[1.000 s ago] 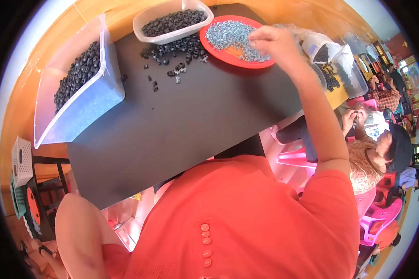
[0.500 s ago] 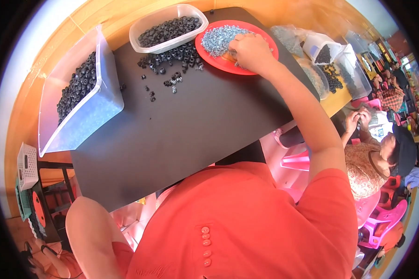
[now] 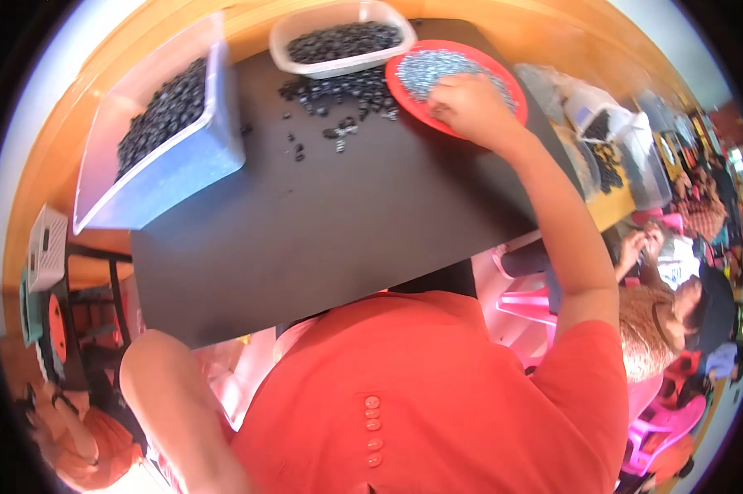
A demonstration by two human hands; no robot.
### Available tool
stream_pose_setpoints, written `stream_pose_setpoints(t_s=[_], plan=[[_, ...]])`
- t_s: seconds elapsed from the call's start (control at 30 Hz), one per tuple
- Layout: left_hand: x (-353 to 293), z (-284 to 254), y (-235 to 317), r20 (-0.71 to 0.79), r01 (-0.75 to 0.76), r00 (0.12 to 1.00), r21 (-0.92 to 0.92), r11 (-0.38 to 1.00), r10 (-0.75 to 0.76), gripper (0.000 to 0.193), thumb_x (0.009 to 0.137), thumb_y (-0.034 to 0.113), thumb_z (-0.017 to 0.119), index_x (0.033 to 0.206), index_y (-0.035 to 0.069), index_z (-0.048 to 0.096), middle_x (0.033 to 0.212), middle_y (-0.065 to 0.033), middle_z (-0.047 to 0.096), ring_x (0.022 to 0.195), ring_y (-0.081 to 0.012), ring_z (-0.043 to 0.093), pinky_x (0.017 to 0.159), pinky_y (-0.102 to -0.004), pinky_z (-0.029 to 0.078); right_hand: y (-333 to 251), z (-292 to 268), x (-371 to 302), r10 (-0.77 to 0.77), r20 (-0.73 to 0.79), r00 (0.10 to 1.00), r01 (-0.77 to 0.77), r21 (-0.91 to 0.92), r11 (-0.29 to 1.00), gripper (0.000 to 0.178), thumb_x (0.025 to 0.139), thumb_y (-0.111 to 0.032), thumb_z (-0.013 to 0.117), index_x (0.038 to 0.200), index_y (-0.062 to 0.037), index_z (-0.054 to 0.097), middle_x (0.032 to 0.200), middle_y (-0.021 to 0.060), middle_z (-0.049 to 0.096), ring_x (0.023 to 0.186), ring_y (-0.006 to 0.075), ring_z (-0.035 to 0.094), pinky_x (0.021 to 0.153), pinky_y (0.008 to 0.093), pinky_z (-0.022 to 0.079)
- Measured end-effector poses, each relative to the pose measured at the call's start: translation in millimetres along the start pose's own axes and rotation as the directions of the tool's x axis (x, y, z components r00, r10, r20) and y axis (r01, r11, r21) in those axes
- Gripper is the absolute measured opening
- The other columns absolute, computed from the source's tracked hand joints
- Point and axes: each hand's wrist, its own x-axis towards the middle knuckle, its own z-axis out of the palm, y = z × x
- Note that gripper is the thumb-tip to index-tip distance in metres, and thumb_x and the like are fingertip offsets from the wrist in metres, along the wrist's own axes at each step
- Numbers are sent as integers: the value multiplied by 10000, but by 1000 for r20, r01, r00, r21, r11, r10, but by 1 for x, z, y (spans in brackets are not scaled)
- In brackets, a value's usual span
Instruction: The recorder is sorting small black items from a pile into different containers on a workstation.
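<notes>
My right hand (image 3: pixel 470 105) reaches over the red plate (image 3: pixel 510 74), its fingers curled down at the near edge of a heap of small silvery metal pieces (image 3: pixel 441 67). The fingers are pressed together; what they hold, if anything, is hidden. My left hand is out of sight. Beside the plate, an oblong translucent tub (image 3: pixel 338 67) holds many small black ring-like parts (image 3: pixel 347 41). More loose black parts (image 3: pixel 338 92) lie spilled in front of the tub. A few black and silvery pieces (image 3: pixel 339 132) sit nearer on the dark table (image 3: pixel 347 206).
At the table's left stands a large translucent bin (image 3: pixel 186 173) of black parts. Bags and containers (image 3: pixel 610 123) crowd the right side. A person in a dark cap (image 3: pixel 713 309) sits at right; another person (image 3: pixel 91 440) is at lower left. Pink stools (image 3: pixel 528 305) stand below.
The view has shifted, so the table and its contents sit further right. My right hand stays over the plate, with its fingers still curled at the metal pieces.
</notes>
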Motion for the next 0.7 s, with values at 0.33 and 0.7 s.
stream_pose_setpoints(t_s=[0.33,0.7], plan=[[-169,29,-13,871,867,235,12,498,-432,165,572,35,657,679,43,532,708,-88,452,604,-255,478,461,-352,358,-67,-24,32,25,-16,1000,-15,441,898,95,795,-71,693,873,-38,651,827,86,651,765,262,666,677,384,502],[-242,3,7,723,940,-228,338,46,-652,143,721,-76,551,806,38,557,804,-82,539,672,-287,564,571,-370,463,-118,18,107,-123,33,992,102,367,924,120,798,-71,674,915,-44,671,878,86,665,818,283,657,711,414,510]])
